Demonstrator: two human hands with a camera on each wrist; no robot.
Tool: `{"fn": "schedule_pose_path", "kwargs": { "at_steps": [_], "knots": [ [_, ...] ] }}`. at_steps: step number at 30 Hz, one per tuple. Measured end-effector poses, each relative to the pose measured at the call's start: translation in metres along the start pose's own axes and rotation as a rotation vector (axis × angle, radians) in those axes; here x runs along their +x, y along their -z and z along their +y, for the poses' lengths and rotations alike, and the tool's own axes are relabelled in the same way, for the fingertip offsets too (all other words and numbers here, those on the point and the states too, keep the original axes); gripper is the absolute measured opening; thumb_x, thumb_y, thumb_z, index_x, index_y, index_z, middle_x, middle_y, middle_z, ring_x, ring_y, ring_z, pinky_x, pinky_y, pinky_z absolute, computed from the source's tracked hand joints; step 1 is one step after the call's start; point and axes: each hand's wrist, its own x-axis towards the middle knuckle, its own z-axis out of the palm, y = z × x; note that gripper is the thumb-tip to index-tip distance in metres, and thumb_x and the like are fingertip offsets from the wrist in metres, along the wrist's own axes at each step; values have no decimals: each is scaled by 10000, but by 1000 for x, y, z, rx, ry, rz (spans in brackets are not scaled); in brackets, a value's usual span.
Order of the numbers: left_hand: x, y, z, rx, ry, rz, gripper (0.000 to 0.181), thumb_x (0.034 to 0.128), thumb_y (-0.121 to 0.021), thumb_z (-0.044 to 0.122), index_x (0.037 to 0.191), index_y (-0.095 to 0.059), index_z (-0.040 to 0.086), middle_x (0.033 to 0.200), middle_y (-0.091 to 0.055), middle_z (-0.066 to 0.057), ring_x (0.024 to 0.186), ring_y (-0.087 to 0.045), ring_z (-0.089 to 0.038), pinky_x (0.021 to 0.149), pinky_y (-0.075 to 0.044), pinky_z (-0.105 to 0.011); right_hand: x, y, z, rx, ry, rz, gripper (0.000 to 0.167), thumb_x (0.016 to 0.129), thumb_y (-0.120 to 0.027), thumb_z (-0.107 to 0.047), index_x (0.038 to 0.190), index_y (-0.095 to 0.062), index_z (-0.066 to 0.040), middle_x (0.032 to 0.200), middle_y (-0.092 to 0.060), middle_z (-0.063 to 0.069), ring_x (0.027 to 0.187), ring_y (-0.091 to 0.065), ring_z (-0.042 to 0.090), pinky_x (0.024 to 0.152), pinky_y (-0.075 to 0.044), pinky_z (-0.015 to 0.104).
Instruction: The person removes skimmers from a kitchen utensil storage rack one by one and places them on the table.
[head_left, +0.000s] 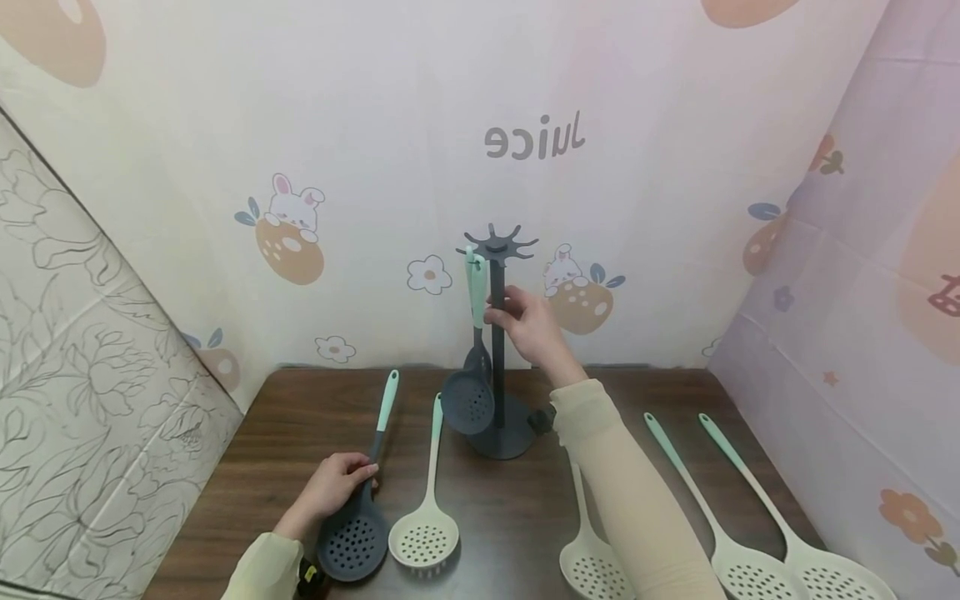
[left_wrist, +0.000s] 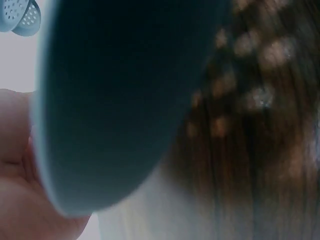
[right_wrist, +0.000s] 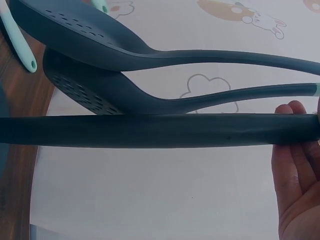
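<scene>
My left hand [head_left: 333, 483] grips a dark perforated skimmer [head_left: 354, 542] by its neck, at the front left of the table. Close up in the left wrist view, that skimmer's blurred head [left_wrist: 125, 100] covers much of the picture. A dark utensil stand [head_left: 498, 350] with a ring of hooks rises near the table's back. Two dark skimmers [head_left: 467, 402] with mint handles hang together on its left side. My right hand [head_left: 532, 329] holds the stand's pole below the hooks, close beside those handles. The right wrist view has the fingers around the pole [right_wrist: 150, 131]; the thumb is mostly cut off.
A cream skimmer [head_left: 423, 535] lies just right of the left hand's skimmer. Another cream skimmer [head_left: 588, 567] is partly under the right forearm. Two more cream skimmers [head_left: 750, 575] overlap at the front right. Patterned cloth [head_left: 375, 167] hangs behind the wooden table [head_left: 315, 417].
</scene>
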Motion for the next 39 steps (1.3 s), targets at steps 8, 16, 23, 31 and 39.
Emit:
{"fn": "schedule_pose_path", "kwargs": {
  "at_steps": [8, 16, 23, 31, 39],
  "knots": [
    [3, -3, -3, 46, 9, 5, 159, 990, -630, 212, 910, -724, 112, 746, -683, 45, 650, -554, -159, 597, -405, -295, -1, 0, -1, 8, 4, 5, 253, 946, -705, -284, 1173, -663, -179, 1169, -715, 47, 1094, -673, 220, 971, -489, 491],
    [3, -3, -2, 151, 2, 29, 137, 967, -663, 209, 873, -728, 134, 702, -621, 39, 637, -536, -146, 586, -427, -317, -1, -2, 1, 22, 19, 8, 200, 950, -696, -228, 1137, -680, -159, 1055, -741, 59, 996, -697, 225, 928, -501, 513],
    [3, -1, 3, 208, 22, 36, 119, 927, -716, 216, 929, -735, 99, 769, -634, 18, 684, -549, -145, 606, -468, -325, -1, -1, 2, 28, 21, 11, 205, 950, -695, -221, 1143, -679, -154, 1043, -743, 56, 989, -700, 219, 924, -507, 504],
    [5, 3, 1, 245, 25, 5, 133, 909, -738, 218, 925, -714, 88, 707, -607, 27, 635, -555, -135, 579, -465, -319, 1, -2, 2, 28, 25, 9, 225, 954, -691, -241, 1163, -680, -156, 1079, -739, 62, 1015, -693, 227, 936, -497, 520],
    [8, 5, 1, 288, 3, -12, 137, 892, -755, 226, 830, -695, 120, 676, -598, 37, 610, -549, -123, 556, -446, -310, 1, -2, 1, 32, 19, 3, 219, 954, -692, -244, 1156, -678, -164, 1091, -736, 58, 1018, -694, 217, 938, -505, 500]
  ]
}}
